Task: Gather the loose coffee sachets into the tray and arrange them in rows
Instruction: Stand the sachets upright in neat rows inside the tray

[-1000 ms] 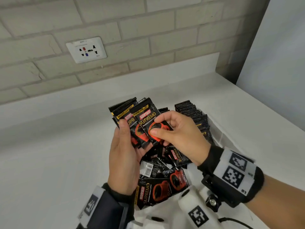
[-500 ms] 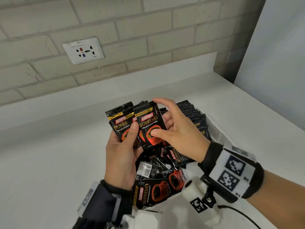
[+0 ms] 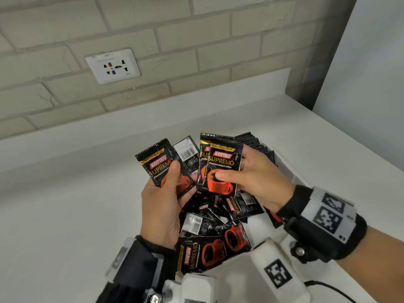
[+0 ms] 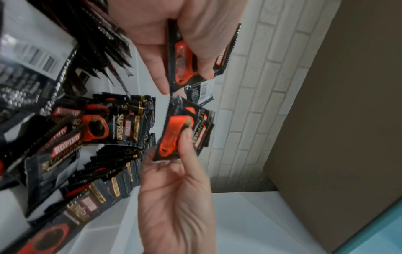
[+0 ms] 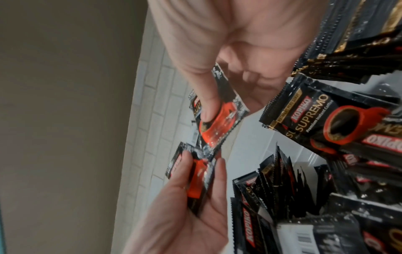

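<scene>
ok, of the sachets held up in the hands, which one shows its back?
The sachet fanned behind the left hand's front-facing one: white barcode panel toward the camera. The right hand's sachets show the red cup.

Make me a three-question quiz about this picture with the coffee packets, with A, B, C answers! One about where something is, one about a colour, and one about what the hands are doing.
1. Where is the wall socket?
A. On the brick wall, up and left of the hands
B. On the counter
C. Inside the tray

2. What colour is the cup printed on the sachets?
A. Blue
B. Red-orange
C. Green

3. What is the right hand doing?
A. Lying flat on the counter
B. Pointing at the wall
C. Pinching sachets with thumb and fingers

Answers:
1. A, the white socket plate sits in the bricks above the counter.
2. B, every front-facing packet shows a red-orange cup.
3. C, its thumb presses the front sachet's cup; the left hand holds other sachets too.
</scene>
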